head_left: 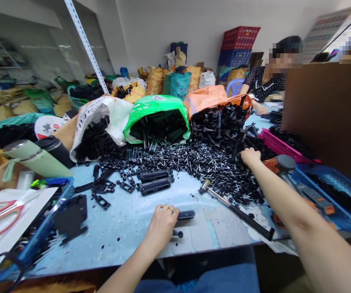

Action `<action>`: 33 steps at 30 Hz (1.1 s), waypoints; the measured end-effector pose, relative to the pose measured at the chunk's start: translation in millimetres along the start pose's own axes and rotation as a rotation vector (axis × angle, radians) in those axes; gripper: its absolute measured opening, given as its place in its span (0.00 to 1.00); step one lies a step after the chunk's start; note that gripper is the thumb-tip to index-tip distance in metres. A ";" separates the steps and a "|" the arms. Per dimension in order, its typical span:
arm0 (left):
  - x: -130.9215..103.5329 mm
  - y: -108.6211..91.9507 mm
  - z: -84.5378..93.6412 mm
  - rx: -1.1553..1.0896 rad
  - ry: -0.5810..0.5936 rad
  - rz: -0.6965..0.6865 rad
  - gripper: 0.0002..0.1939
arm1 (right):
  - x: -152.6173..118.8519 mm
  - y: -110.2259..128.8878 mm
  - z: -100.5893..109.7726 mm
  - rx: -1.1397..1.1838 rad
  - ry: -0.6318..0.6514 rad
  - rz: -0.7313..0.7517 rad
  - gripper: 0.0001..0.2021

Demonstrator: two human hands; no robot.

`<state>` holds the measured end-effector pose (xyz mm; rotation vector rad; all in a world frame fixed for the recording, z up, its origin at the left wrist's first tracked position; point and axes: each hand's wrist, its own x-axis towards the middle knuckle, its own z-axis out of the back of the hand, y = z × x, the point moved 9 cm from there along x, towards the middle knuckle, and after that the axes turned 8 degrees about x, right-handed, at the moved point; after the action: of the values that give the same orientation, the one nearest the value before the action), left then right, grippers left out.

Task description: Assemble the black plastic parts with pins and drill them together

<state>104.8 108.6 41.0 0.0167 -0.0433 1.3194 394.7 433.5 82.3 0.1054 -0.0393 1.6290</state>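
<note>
My left hand (163, 221) rests at the table's near edge, its fingers closed over a long black plastic part (186, 215) with a rounded end. A thinner black piece with a round end (178, 234) sticks out below the same hand. At the right of the heap, my right hand (251, 156) is closed among black plastic parts (221, 126) spilling from an orange bag (207, 97); what its fingers hold is hidden. Between the hands lie a hammer (233, 209) and a heap of black-headed metal pins (193, 158). Two assembled black parts (155, 181) lie side by side.
Green (157, 101) and white (114, 114) bags of black parts stand behind the heap. At left are a basket (62, 199), scissors (1, 215) and a green flask (38, 156). A power tool (309, 195), blue basket (336, 199) and pink basket (285, 146) stand right; a co-worker (265, 83) sits beyond.
</note>
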 end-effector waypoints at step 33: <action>14.3 -26.2 -9.1 -0.271 -0.022 -0.077 0.36 | -294.8 165.6 -35.8 0.081 0.304 0.778 0.20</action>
<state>133.9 116.3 32.9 -0.1961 -0.2371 1.2279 244.9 133.5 25.9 -0.1137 0.2476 2.4073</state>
